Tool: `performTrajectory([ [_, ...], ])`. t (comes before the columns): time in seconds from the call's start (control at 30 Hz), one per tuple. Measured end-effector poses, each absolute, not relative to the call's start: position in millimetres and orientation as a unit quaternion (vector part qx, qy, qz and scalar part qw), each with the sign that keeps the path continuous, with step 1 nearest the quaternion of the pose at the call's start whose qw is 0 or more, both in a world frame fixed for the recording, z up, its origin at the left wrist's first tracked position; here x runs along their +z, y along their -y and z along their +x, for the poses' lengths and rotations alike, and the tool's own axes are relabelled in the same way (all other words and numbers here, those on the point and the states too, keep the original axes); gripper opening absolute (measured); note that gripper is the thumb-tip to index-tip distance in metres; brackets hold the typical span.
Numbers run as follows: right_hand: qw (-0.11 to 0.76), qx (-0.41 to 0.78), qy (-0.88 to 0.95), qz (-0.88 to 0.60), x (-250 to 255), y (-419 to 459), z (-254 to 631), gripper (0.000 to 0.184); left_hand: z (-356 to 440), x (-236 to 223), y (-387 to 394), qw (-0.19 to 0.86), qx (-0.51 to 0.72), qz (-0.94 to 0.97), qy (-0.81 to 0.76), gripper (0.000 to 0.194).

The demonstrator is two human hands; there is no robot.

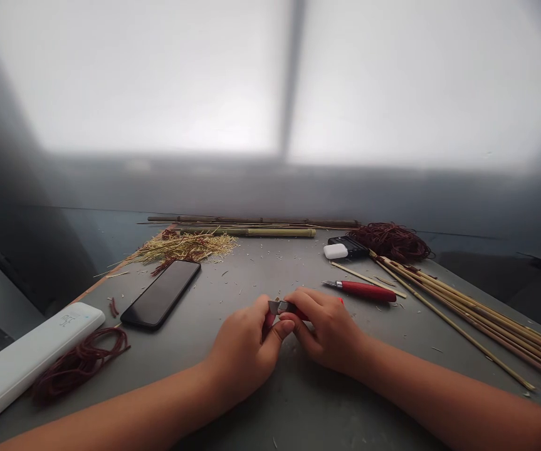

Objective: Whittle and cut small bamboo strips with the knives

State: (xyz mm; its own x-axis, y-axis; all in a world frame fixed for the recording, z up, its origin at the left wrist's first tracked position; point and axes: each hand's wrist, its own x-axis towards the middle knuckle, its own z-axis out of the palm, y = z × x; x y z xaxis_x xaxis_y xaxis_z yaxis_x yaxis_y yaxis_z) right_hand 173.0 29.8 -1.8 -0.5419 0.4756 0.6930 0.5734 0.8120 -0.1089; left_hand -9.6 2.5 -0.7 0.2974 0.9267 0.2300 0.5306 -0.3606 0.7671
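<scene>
Smooth tabletop (261, 272), curled hands (246, 351) (333, 329), metal blade (277, 307) between

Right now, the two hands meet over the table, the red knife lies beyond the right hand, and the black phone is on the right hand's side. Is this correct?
The side is wrong: the head view shows the black phone on the side of the left hand. The hands do meet, and the red knife does lie beyond the right hand.
</scene>
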Motion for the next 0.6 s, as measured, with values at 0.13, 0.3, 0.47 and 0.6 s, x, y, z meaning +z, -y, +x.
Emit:
performTrajectory([
  [0.13, 0.380, -0.081, 0.867, -0.311, -3.1, -30.2, 172.8, 0.013, -7.7, -0.7, -4.1, 0.302, 0.348, 0.734, -0.500, 0.035],
  [0.3, 0.376, -0.086, 0.868, -0.312, -2.8, -29.8, 172.7, 0.013, -7.7, -1.4, -2.9, 0.305, 0.342, 0.727, -0.511, 0.037],
  [0.47, 0.385, -0.090, 0.863, -0.314, -2.2, -30.5, 173.1, 0.014, -9.5, -4.5, -3.3, 0.311, 0.353, 0.714, -0.519, 0.043],
  [0.6, 0.397, -0.084, 0.853, -0.327, -1.7, -32.1, 174.1, 0.014, -10.2, -5.9, -7.3, 0.339, 0.371, 0.697, -0.512, 0.048],
])
